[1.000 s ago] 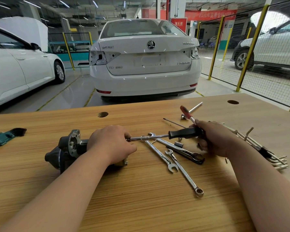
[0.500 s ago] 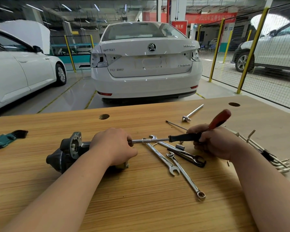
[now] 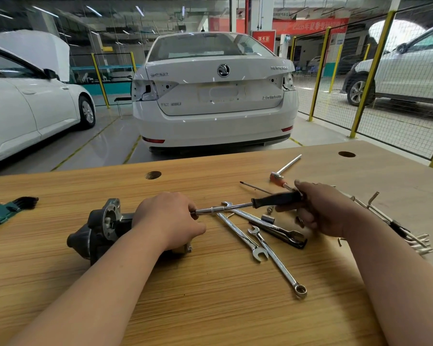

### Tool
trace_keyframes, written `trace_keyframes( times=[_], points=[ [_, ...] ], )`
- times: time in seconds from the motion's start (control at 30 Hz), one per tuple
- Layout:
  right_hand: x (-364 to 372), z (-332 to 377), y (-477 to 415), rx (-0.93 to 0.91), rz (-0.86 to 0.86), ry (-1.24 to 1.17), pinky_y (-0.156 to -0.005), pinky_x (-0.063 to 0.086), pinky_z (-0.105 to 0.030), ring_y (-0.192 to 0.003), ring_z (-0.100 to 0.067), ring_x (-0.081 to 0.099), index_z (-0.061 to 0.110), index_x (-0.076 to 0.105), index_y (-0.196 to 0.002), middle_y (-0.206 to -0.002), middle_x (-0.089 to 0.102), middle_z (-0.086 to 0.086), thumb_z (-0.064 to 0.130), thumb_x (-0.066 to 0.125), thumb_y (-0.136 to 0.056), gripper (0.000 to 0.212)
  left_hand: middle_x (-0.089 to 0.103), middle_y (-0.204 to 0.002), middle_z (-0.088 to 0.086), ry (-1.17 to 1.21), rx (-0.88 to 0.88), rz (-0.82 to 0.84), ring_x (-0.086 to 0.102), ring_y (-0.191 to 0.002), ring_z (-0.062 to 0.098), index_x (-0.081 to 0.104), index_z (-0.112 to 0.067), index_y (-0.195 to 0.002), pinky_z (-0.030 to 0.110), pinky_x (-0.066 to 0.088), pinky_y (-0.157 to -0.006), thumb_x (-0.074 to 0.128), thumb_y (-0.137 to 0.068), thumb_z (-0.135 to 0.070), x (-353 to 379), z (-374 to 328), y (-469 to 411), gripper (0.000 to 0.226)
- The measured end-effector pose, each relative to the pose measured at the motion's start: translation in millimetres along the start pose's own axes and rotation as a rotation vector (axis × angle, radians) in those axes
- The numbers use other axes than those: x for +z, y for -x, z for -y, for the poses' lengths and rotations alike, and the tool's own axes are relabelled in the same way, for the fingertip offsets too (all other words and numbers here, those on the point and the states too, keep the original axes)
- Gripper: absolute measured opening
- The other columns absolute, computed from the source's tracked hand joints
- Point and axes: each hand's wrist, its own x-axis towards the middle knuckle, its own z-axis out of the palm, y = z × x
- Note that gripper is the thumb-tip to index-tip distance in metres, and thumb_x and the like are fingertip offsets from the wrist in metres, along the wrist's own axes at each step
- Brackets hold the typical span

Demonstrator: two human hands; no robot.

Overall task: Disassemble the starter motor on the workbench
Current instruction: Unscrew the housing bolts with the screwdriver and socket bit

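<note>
The dark starter motor [image 3: 96, 231] lies on its side at the left of the wooden workbench [image 3: 210, 308], its silver flange facing up and left. My left hand [image 3: 169, 219] grips the motor's body and hides its right end. My right hand [image 3: 318, 208] holds a T-shaped driver by its black handle [image 3: 275, 199]. The driver's chrome shaft [image 3: 220, 208] runs left and disappears under my left hand's fingers. A red cross handle [image 3: 280, 183] sticks out behind my right hand.
Two combination wrenches [image 3: 275, 260], dark pliers [image 3: 280, 231] and a small socket [image 3: 268, 218] lie between my hands. A chrome T-handle [image 3: 285, 166] and a thin rod lie farther back. A hex key set [image 3: 395, 228] is at the right, a green key holder [image 3: 0, 213] at the left.
The red cross handle swung from pointing up-left to up-right and now lies low behind my right hand: the driver has turned. My left hand stays on the motor.
</note>
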Motion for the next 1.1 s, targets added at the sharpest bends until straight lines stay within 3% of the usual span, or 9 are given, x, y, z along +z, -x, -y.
trace_keyframes(
  times=[0.07, 0.2, 0.37, 0.43, 0.5, 0.6, 0.87, 0.97, 1.1],
  points=[
    [1, 0, 0, 0.003, -0.008, -0.007, -0.034, 0.035, -0.022, -0.034, -0.014, 0.037, 0.002, 0.051, -0.116, -0.099, 0.071, -0.028, 0.038, 0.040, -0.103, 0.040, 0.061, -0.097, -0.015, 0.004, -0.001, -0.005, 0.053, -0.090, 0.012, 0.065, -0.040, -0.101, 0.028, 0.038, -0.060, 0.056, -0.074, -0.062, 0, 0, 0, 0.037],
    [-3, -2, 1, 0.025, 0.029, -0.053, -0.041, 0.041, -0.027, -0.039, -0.013, 0.042, 0.007, 0.063, -0.114, -0.055, 0.055, -0.007, 0.029, 0.042, -0.101, 0.033, 0.060, -0.097, -0.015, 0.017, -0.004, 0.012, 0.052, -0.090, 0.012, 0.064, -0.042, -0.101, 0.028, 0.038, -0.062, 0.056, -0.073, -0.063, 0, 0, 0, 0.035],
    [-6, -2, 3, -0.054, 0.072, -0.098, -0.052, 0.049, -0.031, -0.056, -0.017, 0.055, 0.012, 0.068, -0.107, -0.093, 0.064, -0.013, 0.006, 0.039, -0.094, 0.032, 0.059, -0.093, -0.016, 0.016, -0.007, 0.034, 0.052, -0.089, 0.011, 0.064, -0.041, -0.100, 0.028, 0.039, -0.062, 0.055, -0.074, -0.060, -3, -1, 0, 0.032],
    [-7, -3, 3, -0.101, 0.078, -0.078, -0.057, 0.051, -0.034, -0.068, -0.024, 0.056, 0.012, 0.075, -0.094, -0.106, 0.064, -0.018, -0.005, 0.038, -0.088, 0.041, 0.058, -0.094, -0.015, -0.002, 0.000, 0.046, 0.051, -0.089, 0.011, 0.063, -0.041, -0.100, 0.028, 0.038, -0.061, 0.055, -0.075, -0.059, -4, -2, 0, 0.032],
    [-6, -5, 6, -0.122, 0.092, -0.014, -0.063, 0.051, -0.035, -0.079, -0.029, 0.055, 0.014, 0.079, -0.082, -0.111, 0.061, -0.022, -0.012, 0.038, -0.082, 0.049, 0.058, -0.096, -0.014, -0.017, -0.002, 0.064, 0.050, -0.089, 0.011, 0.062, -0.041, -0.101, 0.028, 0.037, -0.061, 0.056, -0.075, -0.059, -5, -2, 0, 0.032],
    [-3, -5, 6, -0.129, 0.096, 0.017, -0.066, 0.053, -0.034, -0.081, -0.029, 0.056, 0.015, 0.080, -0.084, -0.114, 0.059, -0.022, -0.015, 0.039, -0.082, 0.052, 0.057, -0.095, -0.013, -0.026, -0.002, 0.065, 0.051, -0.089, 0.011, 0.061, -0.042, -0.098, 0.029, 0.039, -0.062, 0.055, -0.073, -0.061, -5, -1, 0, 0.032],
    [-1, -2, 9, -0.088, 0.045, 0.049, -0.060, 0.045, -0.036, -0.063, -0.022, 0.056, 0.017, 0.064, -0.116, -0.109, 0.059, -0.023, 0.014, 0.051, -0.099, 0.022, 0.057, -0.087, -0.015, 0.015, 0.005, -0.016, 0.053, -0.085, 0.011, 0.065, -0.037, -0.089, 0.028, 0.036, -0.060, 0.056, -0.070, -0.061, 0, 0, 2, 0.032],
    [5, 0, 12, -0.077, 0.039, 0.030, -0.046, 0.043, -0.027, -0.050, -0.014, 0.048, 0.012, 0.062, -0.119, -0.103, 0.062, -0.021, 0.026, 0.054, -0.098, 0.026, 0.055, -0.085, -0.016, 0.007, 0.000, -0.024, 0.051, -0.083, 0.011, 0.065, -0.036, -0.090, 0.028, 0.034, -0.060, 0.057, -0.071, -0.060, -1, -1, 3, 0.031],
    [9, 3, 12, -0.011, 0.021, -0.037, -0.034, 0.031, -0.021, -0.041, -0.008, 0.035, 0.010, 0.060, -0.117, -0.064, 0.048, -0.007, 0.038, 0.053, -0.098, 0.035, 0.057, -0.092, -0.013, 0.001, -0.004, -0.027, 0.049, -0.086, 0.012, 0.065, -0.037, -0.094, 0.030, 0.036, -0.065, 0.057, -0.074, -0.061, -1, -1, 5, 0.033]
  ],
)
